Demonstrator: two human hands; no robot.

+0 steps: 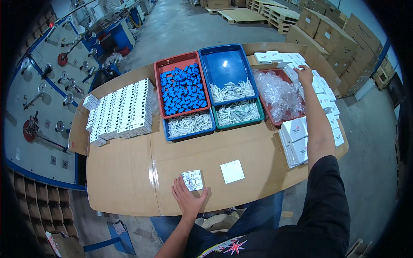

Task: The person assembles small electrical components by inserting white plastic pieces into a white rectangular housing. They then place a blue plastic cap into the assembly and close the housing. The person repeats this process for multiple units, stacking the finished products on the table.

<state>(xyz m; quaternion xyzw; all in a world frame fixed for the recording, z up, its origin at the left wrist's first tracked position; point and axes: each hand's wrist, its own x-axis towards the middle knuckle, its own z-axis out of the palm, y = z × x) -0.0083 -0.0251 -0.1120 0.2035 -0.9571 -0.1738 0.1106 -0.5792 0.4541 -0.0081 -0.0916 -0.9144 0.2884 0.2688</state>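
On the cardboard-covered table, my left hand (188, 197) is at the near side of a white square housing (192, 180). Its fingers lie along the left edge and its thumb is at the near right corner. The housing's upward side shows moulded inner parts. To its right lies a smooth white square plate (232, 171), untouched. My right arm stretches far out to the right. There, my right hand (305, 75) has its fingers bent onto a flat white square piece (291, 72) among others like it; the hand partly hides the grip.
Stacked white boxy parts (122, 109) fill the left. In the middle are a red tray (157, 86) of blue parts, a blue tray (223, 64) and a green tray (241, 124) of small white parts. Clear plastic bags (279, 94) and white stacks (296, 142) stand right.
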